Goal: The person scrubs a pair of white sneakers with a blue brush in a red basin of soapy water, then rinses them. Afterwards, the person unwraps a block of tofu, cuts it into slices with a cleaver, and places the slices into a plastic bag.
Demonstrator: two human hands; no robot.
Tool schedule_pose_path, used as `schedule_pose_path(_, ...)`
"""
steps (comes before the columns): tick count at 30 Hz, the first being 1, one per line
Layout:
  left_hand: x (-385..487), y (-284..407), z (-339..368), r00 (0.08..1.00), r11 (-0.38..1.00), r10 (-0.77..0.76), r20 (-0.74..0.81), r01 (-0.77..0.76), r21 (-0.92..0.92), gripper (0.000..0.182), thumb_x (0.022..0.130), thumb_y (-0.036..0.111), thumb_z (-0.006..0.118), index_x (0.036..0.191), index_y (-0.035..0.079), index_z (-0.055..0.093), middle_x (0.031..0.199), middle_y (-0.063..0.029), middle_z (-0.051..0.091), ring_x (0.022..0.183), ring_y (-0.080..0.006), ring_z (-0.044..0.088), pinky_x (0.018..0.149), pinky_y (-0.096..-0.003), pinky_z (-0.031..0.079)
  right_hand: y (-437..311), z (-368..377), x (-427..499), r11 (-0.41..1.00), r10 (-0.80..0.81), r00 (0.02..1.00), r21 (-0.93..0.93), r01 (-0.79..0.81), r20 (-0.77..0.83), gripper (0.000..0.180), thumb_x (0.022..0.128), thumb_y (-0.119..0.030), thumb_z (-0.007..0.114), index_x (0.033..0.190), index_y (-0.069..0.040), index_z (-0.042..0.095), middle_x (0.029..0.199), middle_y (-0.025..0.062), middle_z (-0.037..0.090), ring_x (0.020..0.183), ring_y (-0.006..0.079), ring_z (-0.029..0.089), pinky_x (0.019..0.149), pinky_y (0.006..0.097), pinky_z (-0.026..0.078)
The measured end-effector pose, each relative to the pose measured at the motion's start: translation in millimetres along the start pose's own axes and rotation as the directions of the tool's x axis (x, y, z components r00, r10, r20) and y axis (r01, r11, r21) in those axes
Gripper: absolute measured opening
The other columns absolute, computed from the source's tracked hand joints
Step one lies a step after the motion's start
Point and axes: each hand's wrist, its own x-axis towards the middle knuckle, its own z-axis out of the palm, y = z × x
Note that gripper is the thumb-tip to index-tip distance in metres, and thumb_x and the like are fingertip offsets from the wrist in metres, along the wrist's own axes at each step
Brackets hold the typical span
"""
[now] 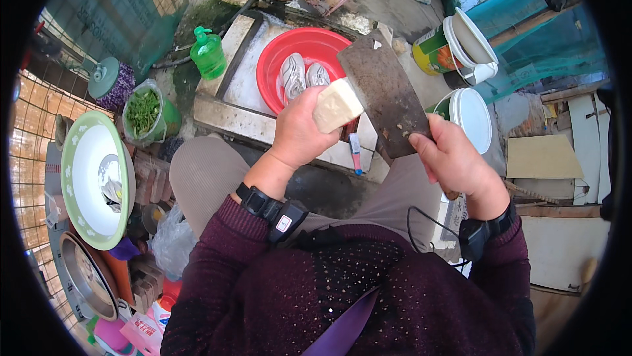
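My left hand (302,131) grips a cream-coloured bar of soap (338,105). In my right hand (452,158) is a cleaver (382,92) with a broad, dark, stained blade; its edge meets the right side of the bar. Behind the bar, a red plastic basin (269,67) holds a pair of pale shoes (295,77) with some suds around them. A scrubbing brush (355,151) with a pink and blue handle lies on the tiled ledge (237,116) below the basin. Most of the cleaver's handle is hidden by my right hand.
A green pump bottle (208,55) stands left of the basin. Farther left are a bucket of leafy greens (143,111) and a green-rimmed basin (69,173) on its side. Lidded white buckets (476,119) stand at the right. A wire mesh wall (34,158) bounds the left.
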Motion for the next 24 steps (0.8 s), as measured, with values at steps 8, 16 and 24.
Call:
schedule_pose_path(8, -0.4, -6.4, 4.5, 0.986, 0.907, -0.150, 0.078, 0.168, -0.386, 0.071, 0.065, 0.006, 0.078, 0.127, -0.001, 0.044, 0.115, -0.0089, 0.058, 0.106, -0.0176, 0.058, 0.091, -0.0330, 0.048, -4.5, 30.6, -4.1, 0.996, -0.050, 0.991, 0.066, 0.059, -0.125, 0.018, 0.097, -0.016, 0.052, 0.099, 0.001, 0.052, 0.065, 0.0081, 0.058, 0.050, 0.0139, 0.055, 0.048, 0.0310, 0.044)
schedule_pose_path(16, 0.8, -9.5, 7.9, 0.969, 0.841, -0.233, 0.077, 0.241, -0.485, 0.075, 0.061, 0.016, 0.081, 0.125, -0.001, 0.045, 0.114, -0.0128, 0.060, 0.105, -0.0218, 0.059, 0.090, -0.0351, 0.049, -1.7, 37.8, -1.2, 0.993, -0.037, 0.991, 0.105, 0.051, -0.125, 0.017, 0.097, -0.016, 0.052, 0.099, 0.000, 0.051, 0.064, 0.0055, 0.056, 0.048, 0.0119, 0.053, 0.046, 0.0289, 0.043)
schedule_pose_path(24, 0.6, -8.2, 8.0, 0.976, 0.826, -0.179, 0.122, 0.217, -0.521, 0.076, 0.063, 0.013, 0.077, 0.128, -0.001, 0.040, 0.115, -0.0120, 0.056, 0.107, -0.0212, 0.056, 0.093, -0.0346, 0.047, -3.2, 41.5, 0.9, 0.989, -0.079, 0.986, 0.115, 0.096, -0.145, 0.013, 0.098, -0.014, 0.051, 0.094, -0.002, 0.047, 0.056, 0.0002, 0.051, 0.043, 0.0094, 0.049, 0.041, 0.0258, 0.038)
